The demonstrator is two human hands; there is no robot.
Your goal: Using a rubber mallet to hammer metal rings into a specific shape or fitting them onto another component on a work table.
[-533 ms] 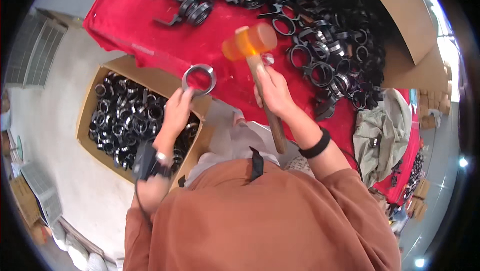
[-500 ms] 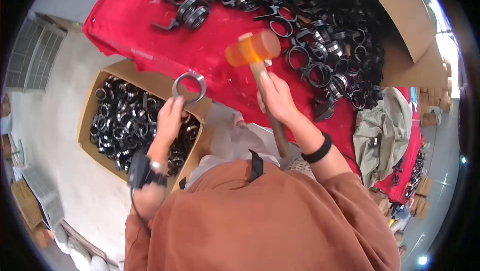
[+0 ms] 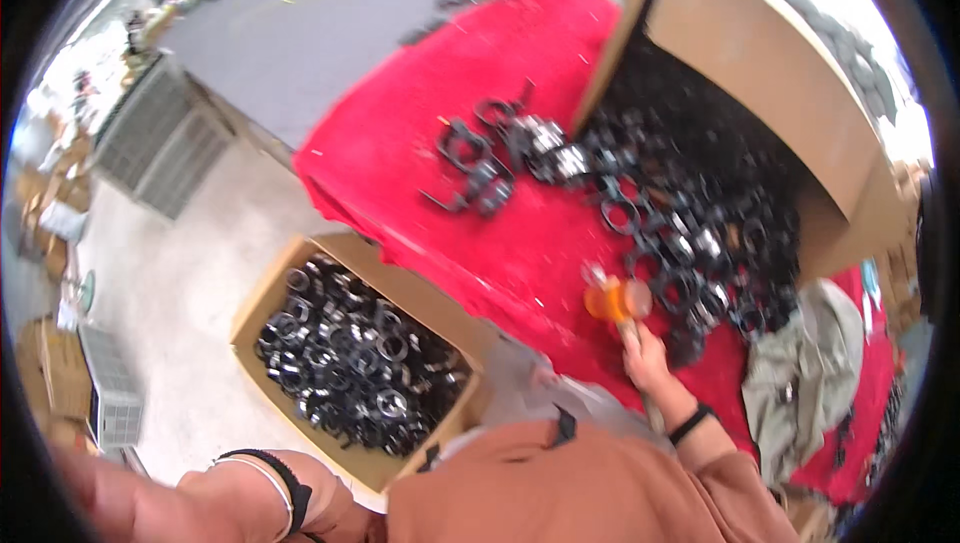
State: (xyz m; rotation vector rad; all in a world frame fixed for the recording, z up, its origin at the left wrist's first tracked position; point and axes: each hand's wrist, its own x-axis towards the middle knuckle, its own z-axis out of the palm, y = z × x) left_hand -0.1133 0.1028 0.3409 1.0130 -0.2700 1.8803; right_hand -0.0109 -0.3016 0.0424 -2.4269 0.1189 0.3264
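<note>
My right hand [image 3: 648, 361] grips the wooden handle of a mallet with a translucent orange head [image 3: 617, 300]. The mallet head is over the red cloth [image 3: 400, 133], just left of a heap of black and silver ring parts [image 3: 680, 253]. My left hand [image 3: 120, 503] is raised close to the camera at the lower left, blurred and cut by the picture's edge, so its fingers do not show clearly. No ring is visible in it. Beyond the left arm, an open cardboard box [image 3: 262, 295] holds many similar rings [image 3: 390, 345].
A large cardboard box [image 3: 760, 23] lies on its side at the right, with ring parts spilling out. A grey-green cloth [image 3: 805, 383] hangs by the table's right end. At the left stand grey crates [image 3: 165, 143] and cartons [image 3: 55, 368].
My left hand has swung from beside the table to the lower left, and the metal ring it held no longer shows there. The view has shifted; my right hand still holds the mallet.
</note>
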